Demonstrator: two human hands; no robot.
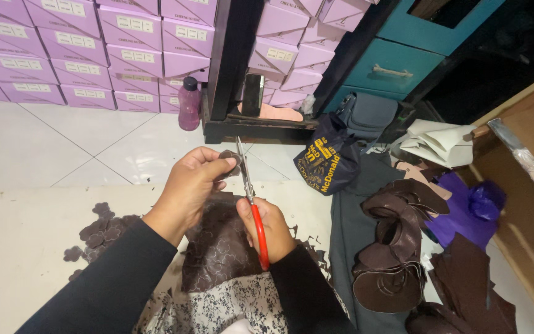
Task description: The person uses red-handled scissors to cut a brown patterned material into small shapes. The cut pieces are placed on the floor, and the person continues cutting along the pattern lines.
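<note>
Scissor trim of a small dark brown piece, held over a larger marked sheet.

Sheet of dark brown material (217, 250) lies below both hands, across the lap. Heap of cut flower shapes (97, 232) sits left of the grip, stacked brown pieces (394, 247) well to its right. Left hand (188, 188) pinches the small brown piece (228, 162) closed between thumb and fingers. Right hand (270, 227) is wrapped around the red-handled scissors (250, 201), blades up and nearly together beside the piece. Risk, judged: blade edge runs just beside the left fingertips; a slipping pinch could nick them or spoil the outline.
</note>
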